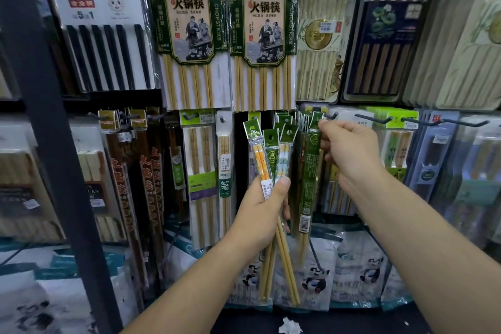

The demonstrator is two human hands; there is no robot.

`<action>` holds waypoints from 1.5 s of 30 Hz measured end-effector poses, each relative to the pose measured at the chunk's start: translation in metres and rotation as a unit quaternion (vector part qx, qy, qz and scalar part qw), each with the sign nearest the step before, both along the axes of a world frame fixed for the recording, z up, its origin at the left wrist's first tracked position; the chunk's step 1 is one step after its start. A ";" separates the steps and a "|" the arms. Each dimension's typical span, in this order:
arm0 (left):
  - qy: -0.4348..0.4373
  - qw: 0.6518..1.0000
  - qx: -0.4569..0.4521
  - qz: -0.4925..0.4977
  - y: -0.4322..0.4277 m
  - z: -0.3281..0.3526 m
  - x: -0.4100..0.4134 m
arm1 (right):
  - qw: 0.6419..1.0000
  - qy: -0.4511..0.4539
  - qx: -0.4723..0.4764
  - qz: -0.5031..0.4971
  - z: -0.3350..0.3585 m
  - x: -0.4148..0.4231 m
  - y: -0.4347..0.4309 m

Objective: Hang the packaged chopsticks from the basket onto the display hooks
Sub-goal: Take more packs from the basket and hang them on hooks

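Observation:
My left hand (264, 210) grips a fan of three slim chopstick packs (271, 154) with green header cards, their bamboo tips sticking out below my fist. My right hand (349, 152) pinches the green header of another long pack (307, 187) and holds it up at a black display hook (329, 116), where several alike green packs hang. That pack hangs straight down beside my left hand's bundle. The basket is not in view.
Hooks to the right (379, 119) carry other packaged chopsticks. Large bamboo chopstick packs (187, 35) hang on the row above. A dark shelf post (54, 144) stands at the left. Panda-printed bags (314, 279) fill the shelf below.

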State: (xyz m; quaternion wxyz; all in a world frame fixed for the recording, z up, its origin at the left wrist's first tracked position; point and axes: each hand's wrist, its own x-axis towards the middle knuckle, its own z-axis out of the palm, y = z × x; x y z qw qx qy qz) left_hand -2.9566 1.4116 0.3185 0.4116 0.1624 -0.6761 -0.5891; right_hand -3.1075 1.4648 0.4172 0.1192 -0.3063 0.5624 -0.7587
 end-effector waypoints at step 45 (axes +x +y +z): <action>-0.004 1.000 -0.008 -0.012 0.002 0.004 0.001 | 0.996 0.081 0.002 -0.040 -0.001 -0.002 -0.005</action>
